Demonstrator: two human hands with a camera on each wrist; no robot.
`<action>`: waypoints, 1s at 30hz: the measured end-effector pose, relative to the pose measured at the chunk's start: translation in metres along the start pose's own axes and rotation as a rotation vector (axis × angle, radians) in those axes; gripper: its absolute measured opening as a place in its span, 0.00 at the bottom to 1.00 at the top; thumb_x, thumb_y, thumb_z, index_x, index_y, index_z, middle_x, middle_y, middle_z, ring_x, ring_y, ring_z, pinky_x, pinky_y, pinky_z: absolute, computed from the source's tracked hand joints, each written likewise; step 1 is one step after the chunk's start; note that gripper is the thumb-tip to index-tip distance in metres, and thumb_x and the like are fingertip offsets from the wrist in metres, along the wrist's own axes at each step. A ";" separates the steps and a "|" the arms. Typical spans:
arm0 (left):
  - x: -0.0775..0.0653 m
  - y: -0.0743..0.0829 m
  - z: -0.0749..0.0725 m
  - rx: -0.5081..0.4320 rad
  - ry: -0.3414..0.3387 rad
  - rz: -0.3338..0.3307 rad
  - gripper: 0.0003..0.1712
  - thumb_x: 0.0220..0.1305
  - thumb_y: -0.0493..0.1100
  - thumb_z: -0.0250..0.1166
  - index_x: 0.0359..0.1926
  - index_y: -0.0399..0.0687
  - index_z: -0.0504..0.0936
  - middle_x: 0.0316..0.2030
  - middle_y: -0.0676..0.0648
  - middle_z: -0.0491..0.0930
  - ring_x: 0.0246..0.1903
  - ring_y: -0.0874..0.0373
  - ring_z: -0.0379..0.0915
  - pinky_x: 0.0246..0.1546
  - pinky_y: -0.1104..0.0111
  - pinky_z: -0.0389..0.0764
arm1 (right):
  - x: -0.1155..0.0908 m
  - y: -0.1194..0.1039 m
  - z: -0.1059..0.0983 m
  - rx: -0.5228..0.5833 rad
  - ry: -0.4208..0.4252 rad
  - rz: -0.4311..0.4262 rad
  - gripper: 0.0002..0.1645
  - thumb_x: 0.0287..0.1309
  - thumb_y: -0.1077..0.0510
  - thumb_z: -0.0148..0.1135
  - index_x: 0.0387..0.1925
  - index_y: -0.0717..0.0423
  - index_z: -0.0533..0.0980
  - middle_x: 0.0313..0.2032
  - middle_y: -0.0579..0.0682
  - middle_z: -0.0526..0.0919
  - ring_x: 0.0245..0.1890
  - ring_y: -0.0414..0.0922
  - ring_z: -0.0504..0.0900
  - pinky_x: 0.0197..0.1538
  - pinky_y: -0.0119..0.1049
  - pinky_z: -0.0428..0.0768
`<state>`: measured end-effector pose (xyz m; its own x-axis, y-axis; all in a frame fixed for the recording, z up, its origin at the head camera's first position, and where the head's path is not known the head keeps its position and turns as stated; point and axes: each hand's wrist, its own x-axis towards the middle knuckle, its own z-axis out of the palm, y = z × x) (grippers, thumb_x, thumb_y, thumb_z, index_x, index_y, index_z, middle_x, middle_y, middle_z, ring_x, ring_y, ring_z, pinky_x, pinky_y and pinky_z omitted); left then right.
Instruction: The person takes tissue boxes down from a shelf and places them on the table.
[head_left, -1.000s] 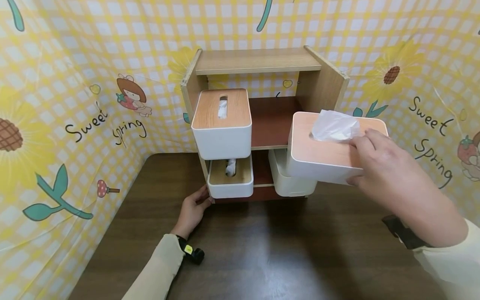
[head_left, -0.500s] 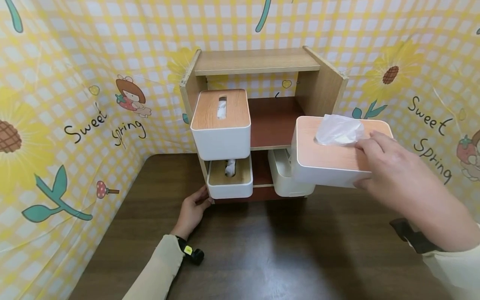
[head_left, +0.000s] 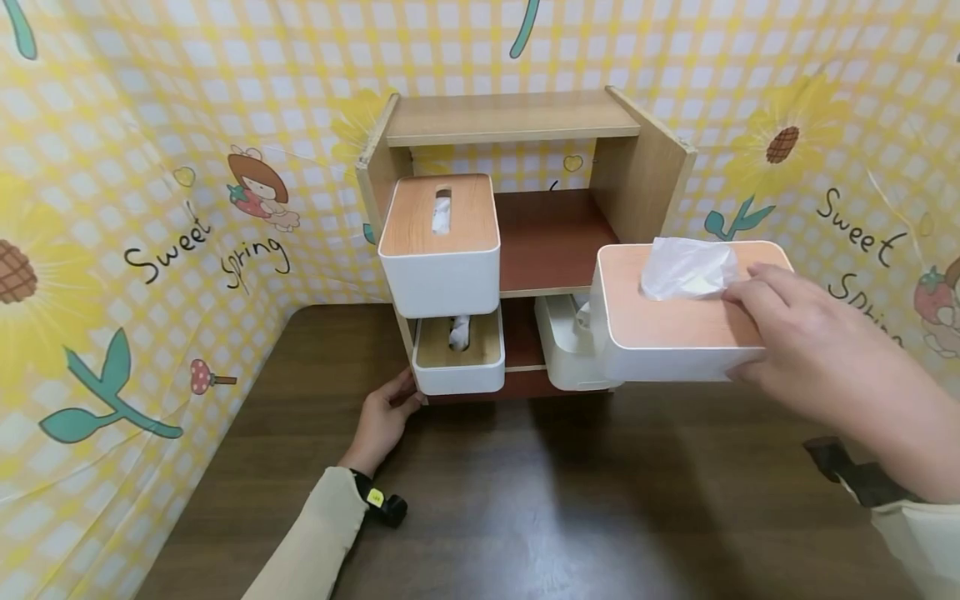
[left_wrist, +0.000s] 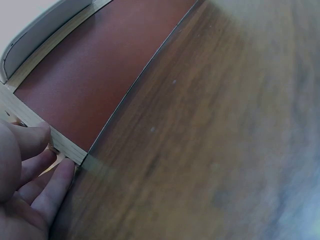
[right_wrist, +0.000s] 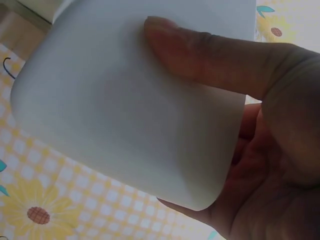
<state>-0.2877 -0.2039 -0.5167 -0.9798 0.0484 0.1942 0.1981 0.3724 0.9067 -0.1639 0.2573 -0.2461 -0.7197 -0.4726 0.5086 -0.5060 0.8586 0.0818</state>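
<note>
My right hand [head_left: 802, 333] grips the right end of a white tissue box [head_left: 615, 308] with a wood-look lid and a tissue [head_left: 690, 268] sticking out. The box hangs in front of the cabinet's right side. In the right wrist view, the thumb [right_wrist: 210, 55] presses one white wall of the box; part of the fingers is hidden behind it. My left hand [head_left: 381, 425] touches the lower left corner of the small wooden cabinet [head_left: 517, 117]. Its fingertips [left_wrist: 67, 167] lie against the side panel's front edge in the left wrist view.
On the cabinet's upper left shelf sits a white tissue box with a wooden lid [head_left: 438, 242]. Below it another tissue box [head_left: 459, 358] juts forward. A white box [head_left: 573, 350] at lower right is partly hidden by the held one. Dark wooden table [head_left: 487, 500]; yellow checked cloth [head_left: 225, 108] behind.
My right hand has carried the tissue box to the right and slightly down, away from the cabinet, uncovering more of the lower right box. My left hand has stayed at the cabinet's corner.
</note>
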 end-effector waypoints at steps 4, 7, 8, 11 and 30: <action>-0.005 0.014 0.000 -0.002 -0.015 -0.003 0.30 0.67 0.37 0.64 0.68 0.41 0.69 0.57 0.40 0.77 0.56 0.49 0.73 0.47 0.66 0.77 | -0.003 0.003 -0.001 0.004 -0.026 0.016 0.48 0.15 0.62 0.87 0.48 0.62 0.74 0.45 0.59 0.75 0.40 0.59 0.77 0.39 0.56 0.75; -0.010 0.030 -0.002 -0.007 -0.019 0.001 0.29 0.67 0.34 0.63 0.68 0.37 0.68 0.57 0.37 0.76 0.56 0.47 0.73 0.46 0.67 0.78 | -0.006 0.006 -0.003 0.001 -0.046 0.032 0.48 0.15 0.62 0.87 0.48 0.62 0.74 0.46 0.60 0.75 0.41 0.60 0.77 0.40 0.57 0.74; -0.012 0.035 -0.002 -0.009 -0.021 0.005 0.29 0.67 0.33 0.62 0.67 0.36 0.68 0.57 0.36 0.76 0.56 0.46 0.73 0.46 0.67 0.78 | -0.007 0.007 -0.003 -0.001 -0.055 0.042 0.49 0.15 0.62 0.87 0.49 0.62 0.74 0.47 0.60 0.75 0.42 0.60 0.76 0.41 0.58 0.74; -0.014 0.041 -0.003 -0.014 -0.022 0.002 0.29 0.67 0.32 0.62 0.68 0.36 0.67 0.57 0.37 0.76 0.56 0.47 0.73 0.46 0.68 0.77 | -0.009 0.011 -0.004 -0.007 -0.074 0.064 0.49 0.17 0.61 0.87 0.50 0.62 0.74 0.48 0.61 0.75 0.43 0.61 0.76 0.41 0.59 0.74; -0.015 0.043 -0.004 -0.007 -0.009 0.009 0.28 0.66 0.33 0.63 0.67 0.37 0.69 0.57 0.38 0.76 0.55 0.48 0.74 0.45 0.68 0.78 | -0.019 0.024 -0.003 -0.016 -0.122 0.105 0.49 0.19 0.59 0.86 0.51 0.61 0.73 0.51 0.62 0.73 0.45 0.61 0.75 0.39 0.61 0.73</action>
<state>-0.2646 -0.1922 -0.4794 -0.9781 0.0602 0.1994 0.2075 0.3658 0.9073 -0.1607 0.2874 -0.2519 -0.8212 -0.4002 0.4068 -0.4182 0.9071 0.0482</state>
